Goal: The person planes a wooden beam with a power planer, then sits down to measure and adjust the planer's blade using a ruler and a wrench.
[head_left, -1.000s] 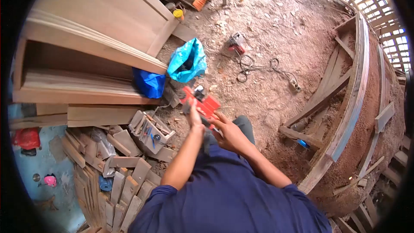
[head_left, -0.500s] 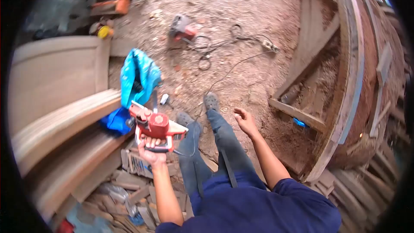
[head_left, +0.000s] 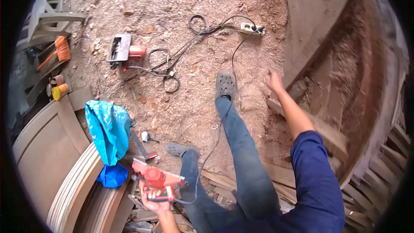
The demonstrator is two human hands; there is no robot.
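My left hand (head_left: 156,202) is wrapped round the rear handle of a red electric planer (head_left: 156,177), held low beside my left leg. From its back a dark cord (head_left: 219,133) runs up past my right leg to a power strip (head_left: 252,29). My right hand (head_left: 273,81) hangs out to the right above the sawdust floor, near a wooden frame; it looks empty, with fingers loosely bent. Just above the planer, a light-blue patterned cloth bag (head_left: 108,129) lies over curved wooden pieces, with a darker blue cloth (head_left: 113,175) below it.
A circular saw (head_left: 123,51) rests on the shavings beside coiled cable (head_left: 166,67). Stacked curved boards (head_left: 73,185) and a panel (head_left: 47,133) stand left. A large wooden frame (head_left: 321,131) fills the right. A hammer-like tool (head_left: 144,149), yellow-capped container (head_left: 59,91) and orange cord bundle (head_left: 63,48) lie left.
My view has shifted, and my right foot is now farther forward than my left. My right arm reaches farther out towards the wooden frame. The planer stays in my left hand.
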